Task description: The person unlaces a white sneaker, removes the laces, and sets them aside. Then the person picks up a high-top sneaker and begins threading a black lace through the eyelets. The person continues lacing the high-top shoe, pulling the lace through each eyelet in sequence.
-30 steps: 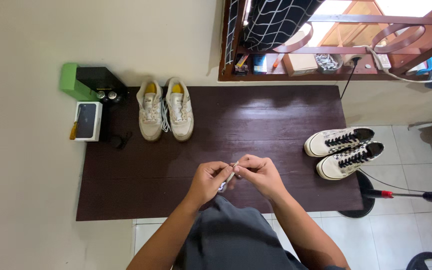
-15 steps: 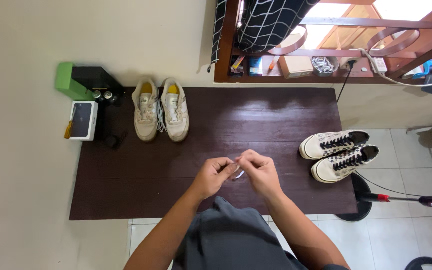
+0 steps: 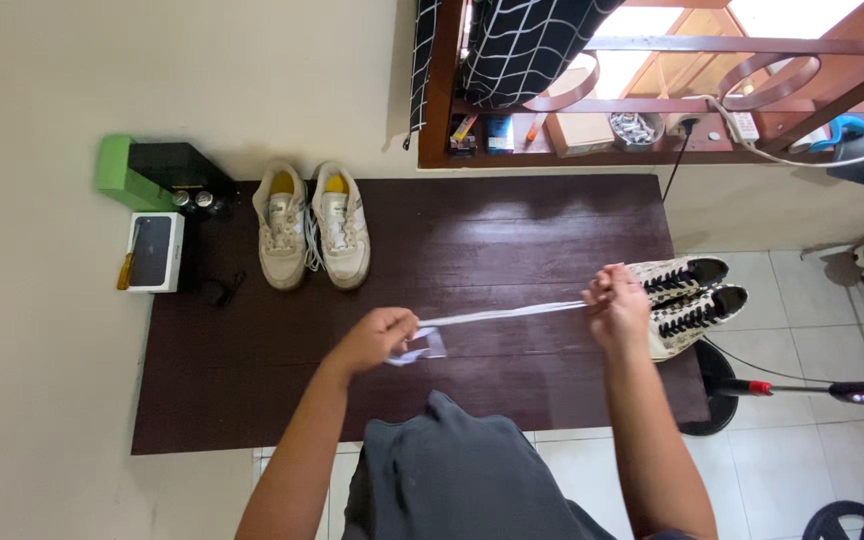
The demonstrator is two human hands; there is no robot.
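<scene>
White shoelace (image 3: 502, 314) stretched taut mid-frame, left hand (image 3: 377, 340) and right hand (image 3: 614, 310) pinched shut on its ends (checkered sneakers (image 3: 687, 300) beside right).

Flat white woven lace (image 3: 507, 313), matt, stretched over a dark wooden board (image 3: 512, 225) with a faint sheen. Worn cream sneakers (image 3: 311, 236) in scuffed leather and mesh. Printed canvas shoes (image 3: 687, 295) with rubber soles. Glossy floor tiles (image 3: 802, 440). Matt painted wall (image 3: 152, 70). Varnished wood rail (image 3: 652, 158).
</scene>
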